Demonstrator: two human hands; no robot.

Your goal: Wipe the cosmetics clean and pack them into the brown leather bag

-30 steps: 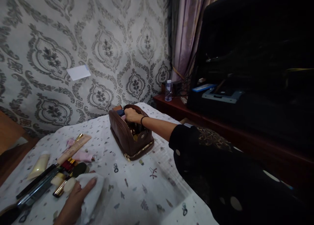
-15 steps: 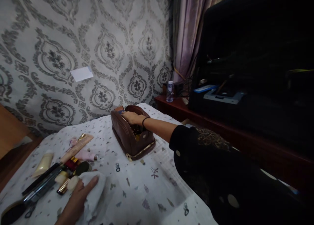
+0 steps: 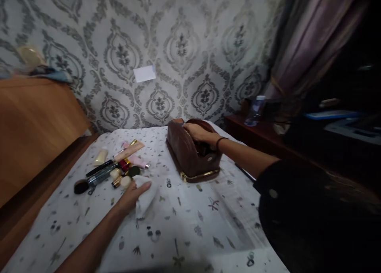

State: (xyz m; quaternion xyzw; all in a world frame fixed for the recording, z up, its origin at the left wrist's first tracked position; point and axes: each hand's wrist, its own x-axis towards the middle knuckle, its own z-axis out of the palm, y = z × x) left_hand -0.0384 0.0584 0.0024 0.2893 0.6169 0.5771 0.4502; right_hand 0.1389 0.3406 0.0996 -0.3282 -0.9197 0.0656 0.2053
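Observation:
My right hand [image 3: 200,133] reaches through the unzipped top of a brown toiletry bag [image 3: 182,150]; its fingers are hidden inside. My left hand [image 3: 131,197] is closed on a white cloth [image 3: 146,199], low over the bed sheet. Just beyond it lies a loose group of cosmetics: a cream-coloured tube [image 3: 100,156], a makeup brush [image 3: 81,186] with dark bristles, a pink tube [image 3: 138,162], a small red bottle [image 3: 123,165] and a long beige packet or tube [image 3: 132,149]. Several small round pale and dark pieces lie among them.
Under everything is a white patterned sheet [image 3: 175,225]. A wooden board [image 3: 38,126] rises at the left, and a patterned wall [image 3: 160,35] stands behind. On the dark red ledge [image 3: 238,124] to the right is a clear bottle [image 3: 255,111]. A purple curtain [image 3: 306,43] hangs beyond.
The view has swung left, so the bag and cosmetics appear further right. My right hand stays in the bag and my left hand still holds the cloth beside the cosmetics.

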